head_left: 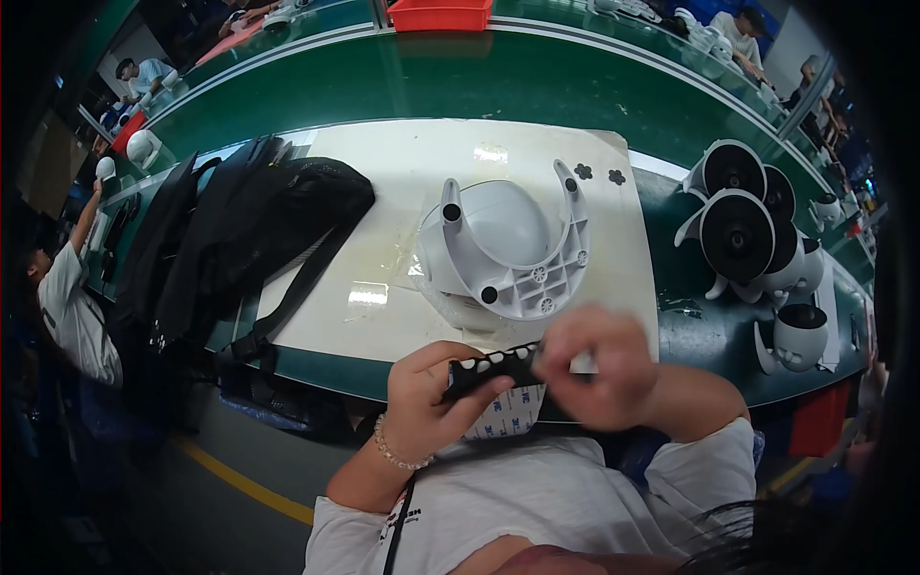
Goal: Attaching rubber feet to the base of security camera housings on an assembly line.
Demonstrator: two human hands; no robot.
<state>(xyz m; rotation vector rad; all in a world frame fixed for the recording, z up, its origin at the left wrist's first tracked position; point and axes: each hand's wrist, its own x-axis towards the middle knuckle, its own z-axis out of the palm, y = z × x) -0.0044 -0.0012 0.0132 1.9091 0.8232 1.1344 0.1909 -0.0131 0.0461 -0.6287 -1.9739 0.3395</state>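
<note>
My left hand [420,402] is closed on a black pad sheet [468,379] with a row of white round spots, its thumb on top. Paper backing [506,414] with blue print hangs below it. At the sheet's right end is my right hand [604,369]; its curled fingers are smeared by motion, and whether they hold anything cannot be made out. Just beyond both hands, a white plastic housing [498,225] lies with its curved, ribbed base [539,287] turned up. Black round pads [451,212] sit on the base.
A white mat [335,331] covers the middle of the green table. Black bags [259,211] with straps lie left. Several white-and-black units [736,237] cluster right. Two small black flower-shaped parts [616,177] are at the mat's far right. A red bin [441,14] stands behind; other people work farther off.
</note>
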